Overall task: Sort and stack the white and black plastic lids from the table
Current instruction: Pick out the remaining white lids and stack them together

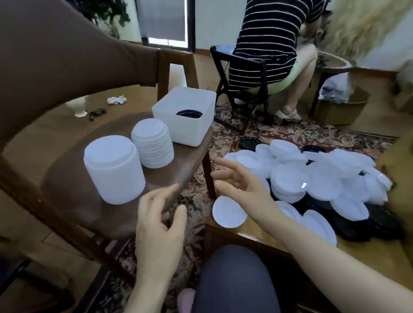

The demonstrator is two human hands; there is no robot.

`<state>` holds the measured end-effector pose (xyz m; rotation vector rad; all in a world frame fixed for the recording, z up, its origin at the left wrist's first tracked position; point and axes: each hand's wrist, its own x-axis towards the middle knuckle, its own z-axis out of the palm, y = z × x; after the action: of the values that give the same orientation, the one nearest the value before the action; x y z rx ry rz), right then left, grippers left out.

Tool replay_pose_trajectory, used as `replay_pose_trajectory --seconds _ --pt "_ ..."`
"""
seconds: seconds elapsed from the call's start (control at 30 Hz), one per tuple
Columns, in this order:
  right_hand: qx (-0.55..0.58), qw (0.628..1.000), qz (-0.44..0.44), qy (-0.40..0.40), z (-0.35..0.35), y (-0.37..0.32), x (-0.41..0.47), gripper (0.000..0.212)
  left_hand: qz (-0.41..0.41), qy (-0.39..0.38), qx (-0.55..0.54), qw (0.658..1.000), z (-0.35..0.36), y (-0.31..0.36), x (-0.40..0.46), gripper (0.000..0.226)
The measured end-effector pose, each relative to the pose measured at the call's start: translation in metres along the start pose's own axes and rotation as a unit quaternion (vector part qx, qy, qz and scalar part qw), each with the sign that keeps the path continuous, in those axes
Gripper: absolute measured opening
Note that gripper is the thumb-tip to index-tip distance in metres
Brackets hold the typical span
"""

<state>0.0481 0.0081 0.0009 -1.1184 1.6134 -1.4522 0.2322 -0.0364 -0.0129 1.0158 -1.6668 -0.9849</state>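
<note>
Our left hand (159,215) and right hand (236,181) hover released, fingers empty; the thin round white plastic lids (306,179) heaped centre right on the table (258,235) seem light, slippery; pinch rims

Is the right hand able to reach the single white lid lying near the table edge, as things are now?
Probably yes. The right hand hovers open and empty just above the single white lid, which lies flat at the table edge, apart from the lid pile. Nothing stands between them.
</note>
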Motion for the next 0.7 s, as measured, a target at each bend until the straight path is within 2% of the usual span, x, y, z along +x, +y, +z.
replay_pose_trajectory --seconds 0.1,0.2,0.33,0.43,0.6,0.7 --pt "-0.049 0.997 0.003 0.056 -0.049 0.014 -0.02 0.04 0.013 -0.069 0.015 0.997 0.021 0.014 0.011 0.034" --pt "-0.108 0.989 0.016 0.096 -0.1 0.029 -0.042 0.039 0.017 -0.142 0.045 0.989 0.047 0.028 0.024 0.035" --pt "-0.193 0.971 0.06 0.126 -0.16 0.051 -0.067 0.042 0.043 -0.254 0.135 0.957 0.084 0.044 0.034 0.036" --pt "-0.272 0.953 0.083 0.106 -0.19 0.065 -0.08 0.038 0.074 -0.329 0.211 0.917 0.116 0.053 0.029 0.041" --pt "-0.417 0.905 0.081 0.034 -0.207 0.089 -0.097 0.042 0.075 -0.394 0.22 0.889 0.168 0.049 0.008 0.044" --pt "-0.491 0.869 0.051 0.007 -0.204 0.103 -0.103 0.043 0.094 -0.428 0.245 0.865 0.191 0.044 0.0 0.042"
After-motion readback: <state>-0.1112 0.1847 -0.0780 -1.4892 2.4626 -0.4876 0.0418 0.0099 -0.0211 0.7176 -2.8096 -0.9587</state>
